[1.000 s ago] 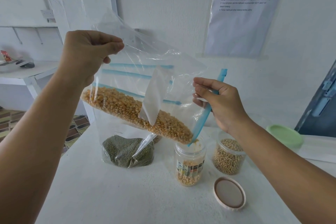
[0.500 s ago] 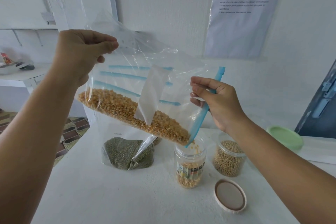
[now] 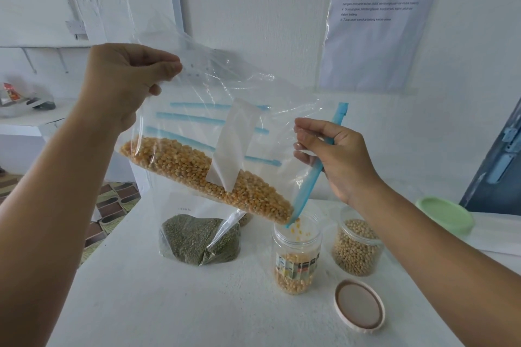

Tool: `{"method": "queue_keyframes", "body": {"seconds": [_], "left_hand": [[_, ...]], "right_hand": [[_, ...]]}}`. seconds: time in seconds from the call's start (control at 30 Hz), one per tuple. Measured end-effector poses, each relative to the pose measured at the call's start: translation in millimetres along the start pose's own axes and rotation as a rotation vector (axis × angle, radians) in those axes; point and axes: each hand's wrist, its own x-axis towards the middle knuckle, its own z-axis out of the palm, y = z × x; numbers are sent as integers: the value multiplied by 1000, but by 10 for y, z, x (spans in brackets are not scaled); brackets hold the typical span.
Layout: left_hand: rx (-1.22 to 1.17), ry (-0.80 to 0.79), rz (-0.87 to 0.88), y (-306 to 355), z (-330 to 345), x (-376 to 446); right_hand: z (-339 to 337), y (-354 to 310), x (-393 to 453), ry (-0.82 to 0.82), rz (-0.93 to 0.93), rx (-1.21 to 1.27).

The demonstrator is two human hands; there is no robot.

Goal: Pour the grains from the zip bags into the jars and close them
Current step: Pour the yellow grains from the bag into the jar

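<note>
A clear zip bag (image 3: 225,127) with yellow corn kernels (image 3: 203,175) hangs tilted above the table, its blue zip edge (image 3: 313,175) pointing down at an open jar (image 3: 296,256). My left hand (image 3: 124,84) pinches the bag's upper corner. My right hand (image 3: 335,155) grips the blue zip edge near the bag's mouth. Kernels are falling from the mouth into the labelled jar, which holds a layer of corn at its bottom. The jar's pinkish lid (image 3: 359,306) lies upturned on the table to its right.
A second zip bag of green beans (image 3: 197,239) lies on the white table (image 3: 169,304) behind the jar. An open jar of soybeans (image 3: 356,248) stands at the right, a green lid (image 3: 445,214) beyond it. An instruction sheet (image 3: 377,17) hangs on the wall.
The bag's lower end has stayed over the jar and corn is streaming out of it. The corn layer in the jar has grown a little. Both hands keep their grips.
</note>
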Motion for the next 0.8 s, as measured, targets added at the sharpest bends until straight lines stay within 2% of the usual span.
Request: {"method": "queue_keyframes", "body": {"seconds": [0.8], "left_hand": [[26, 14, 1, 50, 29, -48]], "right_hand": [[5, 15, -34, 1, 12, 23]]}}
